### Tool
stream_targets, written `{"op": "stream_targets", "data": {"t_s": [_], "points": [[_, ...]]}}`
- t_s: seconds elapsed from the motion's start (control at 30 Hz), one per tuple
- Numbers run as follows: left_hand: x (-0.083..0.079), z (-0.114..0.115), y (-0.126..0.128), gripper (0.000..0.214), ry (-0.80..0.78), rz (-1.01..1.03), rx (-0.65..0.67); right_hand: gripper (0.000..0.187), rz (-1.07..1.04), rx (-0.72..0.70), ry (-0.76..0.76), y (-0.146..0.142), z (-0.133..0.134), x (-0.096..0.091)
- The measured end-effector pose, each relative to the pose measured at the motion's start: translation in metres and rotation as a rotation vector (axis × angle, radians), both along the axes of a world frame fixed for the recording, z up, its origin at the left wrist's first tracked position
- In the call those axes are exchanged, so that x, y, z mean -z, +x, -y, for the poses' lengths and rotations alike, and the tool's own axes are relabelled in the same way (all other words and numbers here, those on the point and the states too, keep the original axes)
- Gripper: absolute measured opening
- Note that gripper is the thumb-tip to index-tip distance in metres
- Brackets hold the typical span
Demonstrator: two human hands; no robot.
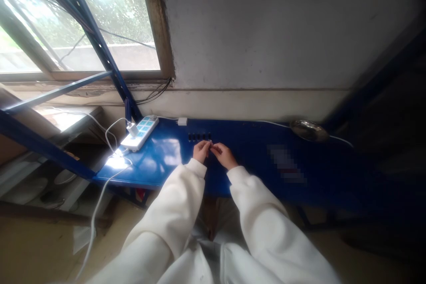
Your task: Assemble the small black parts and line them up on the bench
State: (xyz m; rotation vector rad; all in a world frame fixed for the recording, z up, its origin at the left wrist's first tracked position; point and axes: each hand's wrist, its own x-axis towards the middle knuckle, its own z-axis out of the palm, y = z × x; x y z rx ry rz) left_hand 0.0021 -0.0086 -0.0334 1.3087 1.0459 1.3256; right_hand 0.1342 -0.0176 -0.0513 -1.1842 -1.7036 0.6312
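Note:
Both arms in white sleeves reach out over a blue table (pixel 159 159). My left hand (pixel 201 151) and my right hand (pixel 224 154) meet above the table, fingers pinched together around something tiny that I cannot make out. Just beyond the fingertips a short row of small dark pieces (pixel 199 136) lies on the table top.
A white power strip (pixel 140 132) with a plug and white cables lies at the table's left end. A small white adapter (pixel 182 121) sits by the wall. A metal bowl (pixel 309 129) rests at the back right. Blue shelf struts and a window stand at left.

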Motion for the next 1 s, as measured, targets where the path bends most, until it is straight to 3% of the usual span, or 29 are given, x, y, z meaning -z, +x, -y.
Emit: {"op": "stream_targets", "data": {"t_s": [0.27, 0.47, 0.7, 1.0], "points": [[0.006, -0.003, -0.001, 0.026, -0.001, -0.006, 0.019, 0.023, 0.099, -0.030, 0.148, 0.000, 0.001, -0.003], [0.003, -0.002, 0.000, 0.024, -0.007, 0.026, 0.011, 0.022, 0.129, -0.006, 0.159, 0.001, 0.001, -0.003], [0.002, -0.002, 0.000, 0.024, -0.022, 0.020, -0.011, 0.025, 0.082, 0.267, 0.072, 0.020, -0.017, -0.004], [-0.006, 0.005, 0.003, 0.023, -0.063, -0.054, 0.046, 0.012, 0.349, 0.426, -0.071, 0.068, -0.070, -0.014]]}}
